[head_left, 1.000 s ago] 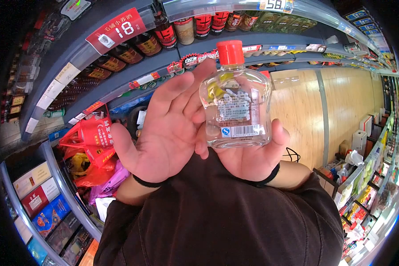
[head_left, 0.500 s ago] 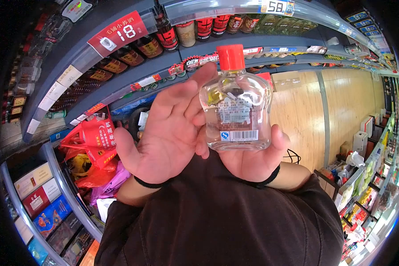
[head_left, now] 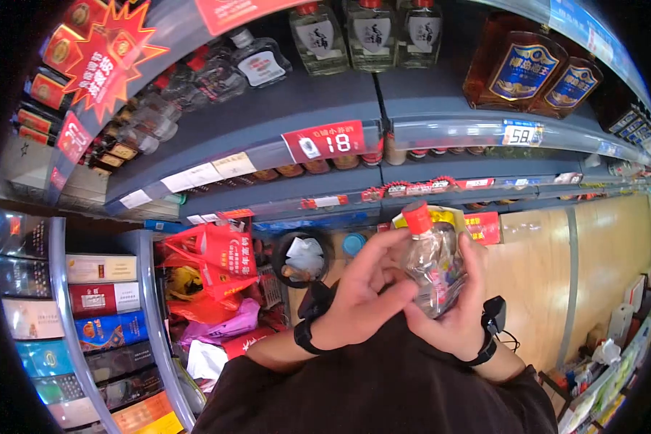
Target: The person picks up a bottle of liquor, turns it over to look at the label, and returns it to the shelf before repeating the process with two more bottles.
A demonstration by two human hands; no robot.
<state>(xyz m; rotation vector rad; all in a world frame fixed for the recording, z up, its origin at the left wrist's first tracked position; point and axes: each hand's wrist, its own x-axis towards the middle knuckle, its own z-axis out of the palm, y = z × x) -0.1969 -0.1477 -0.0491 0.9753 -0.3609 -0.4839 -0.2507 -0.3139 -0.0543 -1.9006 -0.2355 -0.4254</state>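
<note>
A clear glass bottle (head_left: 435, 271) with a red cap is held in front of the dark shirt, tilted a little. My left hand (head_left: 372, 296) has its fingers and thumb against the bottle's left side. On the other side, my right hand (head_left: 459, 307) wraps round the lower part, its fingers along the right edge. Both wrists carry black bands. Similar clear bottles with red caps (head_left: 372, 32) stand on the upper shelf, partly cut off by the view's top edge.
Shelves (head_left: 253, 155) with price tags curve across the top. Amber bottles (head_left: 524, 72) stand at the upper right. Red bags (head_left: 213, 260) and a black bin (head_left: 301, 259) are at the left, beside a rack of boxes (head_left: 108, 329). Wooden flooring (head_left: 528, 282) lies right.
The bottle has dropped lower and farther right, and has turned. My left hand, spread before, has closed on its side. The view has shifted, showing more of the upper shelf.
</note>
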